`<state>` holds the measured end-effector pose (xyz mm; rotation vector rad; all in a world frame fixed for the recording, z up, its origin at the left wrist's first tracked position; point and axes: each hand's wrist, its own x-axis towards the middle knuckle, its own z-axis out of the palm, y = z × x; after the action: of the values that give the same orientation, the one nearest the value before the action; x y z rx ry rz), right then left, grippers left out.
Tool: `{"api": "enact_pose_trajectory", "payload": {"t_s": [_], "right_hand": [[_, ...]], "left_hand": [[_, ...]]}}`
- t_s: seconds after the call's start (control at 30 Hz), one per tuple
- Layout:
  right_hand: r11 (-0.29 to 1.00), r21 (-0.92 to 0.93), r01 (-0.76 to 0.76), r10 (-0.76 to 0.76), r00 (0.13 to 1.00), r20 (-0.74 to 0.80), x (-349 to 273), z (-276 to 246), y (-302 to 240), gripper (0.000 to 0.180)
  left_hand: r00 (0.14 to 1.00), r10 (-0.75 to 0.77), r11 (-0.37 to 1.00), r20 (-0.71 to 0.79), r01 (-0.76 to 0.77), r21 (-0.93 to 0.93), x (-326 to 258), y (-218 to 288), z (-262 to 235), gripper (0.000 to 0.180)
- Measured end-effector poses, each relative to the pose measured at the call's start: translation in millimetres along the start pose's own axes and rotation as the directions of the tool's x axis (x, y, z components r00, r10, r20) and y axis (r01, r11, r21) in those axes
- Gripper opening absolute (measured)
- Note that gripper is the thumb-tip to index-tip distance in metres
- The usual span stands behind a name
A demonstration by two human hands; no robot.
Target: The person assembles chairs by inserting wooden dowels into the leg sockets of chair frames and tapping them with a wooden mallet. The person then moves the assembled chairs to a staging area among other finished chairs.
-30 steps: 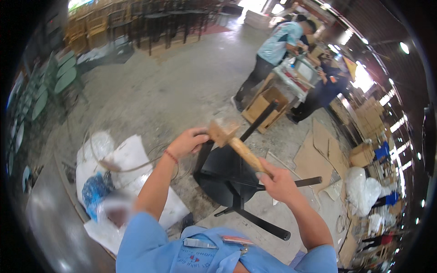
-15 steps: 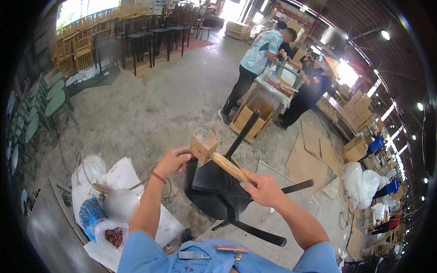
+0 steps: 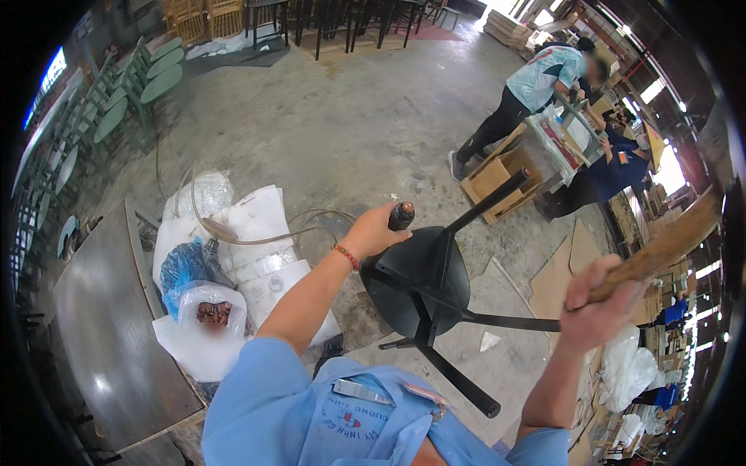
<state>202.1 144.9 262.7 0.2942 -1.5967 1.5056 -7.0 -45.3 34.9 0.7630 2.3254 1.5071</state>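
Observation:
A black stool (image 3: pixel 381 289) stands upside down in front of me, its legs pointing up and outward. My left hand (image 3: pixel 374 231) is closed around the upper end of its far left leg, whose reddish-brown tip (image 3: pixel 403 208) shows above the fingers. Off to the right, my right hand (image 3: pixel 598 307) grips the handle of a wooden mallet (image 3: pixel 670 242), raised beside the stool. The mallet's head is lost in the dark rim at the upper right. Another leg (image 3: pixel 497 200) slants up toward the far right.
On the left are a metal-topped table (image 3: pixel 116 334), a clear bag of brown pieces (image 3: pixel 214 313) and a blue plastic bag (image 3: pixel 185 268) on white wrapping. A hose (image 3: pixel 311 217) runs to the stool. Two people work at a bench (image 3: pixel 556 147), far right. Green chairs (image 3: pixel 161 84) line the left.
My right hand has swung the mallet up and right, away from the far left leg. My left hand has closed around that leg's end. The whole view has shifted left.

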Motion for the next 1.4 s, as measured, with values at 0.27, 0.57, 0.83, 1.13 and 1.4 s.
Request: {"api": "enact_pose_trajectory", "payload": {"t_s": [0.27, 0.57, 0.83, 1.13, 1.4], "right_hand": [[0.331, -0.847, -0.416, 0.843, 0.533, 0.068, -59, -75, 31, 0.049], [0.69, -0.373, -0.621, 0.58, 0.782, -0.23, -63, -132, -28, 0.036], [0.728, -0.327, -0.602, 0.403, 0.762, -0.506, -135, -267, -80, 0.02], [0.311, -0.078, -0.947, 0.789, 0.302, -0.535, -320, -370, -45, 0.022], [0.265, 0.296, -0.918, 0.941, 0.179, -0.287, -408, -343, -75, 0.019]], "left_hand": [[1.0, 0.004, 1.0, -0.027, -0.003, 0.001, 1, -12, -4, 0.051], [0.966, -0.088, 0.941, -0.242, 0.001, -0.337, -25, -6, 15, 0.052], [0.708, -0.577, 0.033, 0.408, 0.519, -0.854, -144, -112, 136, 0.02], [0.611, -0.507, 0.47, 0.608, 0.787, -0.399, -283, -12, 264, 0.035], [0.764, 0.178, 0.971, 0.62, -0.238, 0.016, -318, 57, 427, 0.04]]}}
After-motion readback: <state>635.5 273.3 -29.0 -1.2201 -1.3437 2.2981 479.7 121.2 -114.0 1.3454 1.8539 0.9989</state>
